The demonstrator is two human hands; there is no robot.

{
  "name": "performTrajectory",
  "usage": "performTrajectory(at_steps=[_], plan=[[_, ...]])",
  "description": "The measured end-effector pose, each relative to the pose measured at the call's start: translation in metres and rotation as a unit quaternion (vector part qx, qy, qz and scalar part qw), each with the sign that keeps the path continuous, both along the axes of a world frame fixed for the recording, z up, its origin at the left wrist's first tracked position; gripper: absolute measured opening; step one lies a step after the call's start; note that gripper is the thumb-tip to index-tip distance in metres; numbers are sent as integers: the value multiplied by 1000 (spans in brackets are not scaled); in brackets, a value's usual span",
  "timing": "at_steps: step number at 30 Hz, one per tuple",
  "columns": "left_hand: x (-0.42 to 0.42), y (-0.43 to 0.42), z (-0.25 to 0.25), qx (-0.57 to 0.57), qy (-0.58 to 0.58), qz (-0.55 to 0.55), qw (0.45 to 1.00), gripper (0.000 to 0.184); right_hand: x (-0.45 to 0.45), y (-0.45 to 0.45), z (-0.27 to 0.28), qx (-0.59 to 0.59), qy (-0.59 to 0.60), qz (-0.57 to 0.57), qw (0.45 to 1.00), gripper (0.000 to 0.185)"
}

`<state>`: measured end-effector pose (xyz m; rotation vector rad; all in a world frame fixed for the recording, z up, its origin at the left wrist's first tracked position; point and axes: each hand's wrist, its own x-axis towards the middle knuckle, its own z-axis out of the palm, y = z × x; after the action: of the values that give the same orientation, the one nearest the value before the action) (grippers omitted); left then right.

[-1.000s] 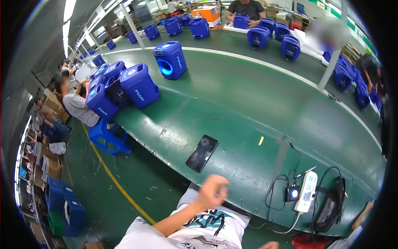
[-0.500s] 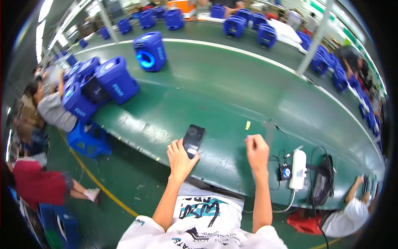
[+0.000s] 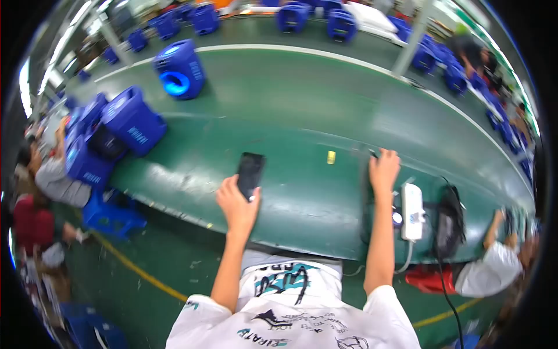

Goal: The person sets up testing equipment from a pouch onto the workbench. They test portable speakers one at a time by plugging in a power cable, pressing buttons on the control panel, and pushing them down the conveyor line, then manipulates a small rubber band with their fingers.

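A dark smartphone (image 3: 251, 174) is gripped in my left hand (image 3: 237, 205), its screen facing up over the green table. My right hand (image 3: 384, 170) is at the far side of the work surface, fingers bent and closed on a thin black cable (image 3: 373, 153); only its end shows beside my fingertips. Between the two hands, a little farther off, a small yellow label (image 3: 331, 157) lies on the green table (image 3: 308, 203).
A white power strip (image 3: 412, 212) and a black bag (image 3: 450, 221) lie right of my right arm. Blue speakers (image 3: 135, 121) are grouped at left; another speaker (image 3: 180, 70) with a lit blue ring stands behind. People sit at both ends.
My right hand has moved forward from above the table to the black cable and closed on it. My left hand still holds the smartphone. The view has shifted.
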<state>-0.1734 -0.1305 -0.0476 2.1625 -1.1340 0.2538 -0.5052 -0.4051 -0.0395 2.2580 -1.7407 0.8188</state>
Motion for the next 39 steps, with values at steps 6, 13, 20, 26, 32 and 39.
performTrajectory(at_steps=[6,13,20,26,32,39], plan=[[45,29,1,-187,104,40,976,21,21,-7,-42,-15,-29,-38,999,18],[224,-58,18,-377,430,17,820,40,19,-10,-42,25,-184,50,981,16],[364,-199,83,-448,614,-39,649,115,21,-13,-36,120,-270,45,954,16],[414,-280,110,-403,623,48,668,122,31,-10,-28,100,-249,31,963,17],[424,-324,135,-310,627,179,692,117,34,-11,-24,42,-162,67,984,15],[428,-314,124,-320,641,86,692,105,35,-6,-15,23,-151,81,985,13]])
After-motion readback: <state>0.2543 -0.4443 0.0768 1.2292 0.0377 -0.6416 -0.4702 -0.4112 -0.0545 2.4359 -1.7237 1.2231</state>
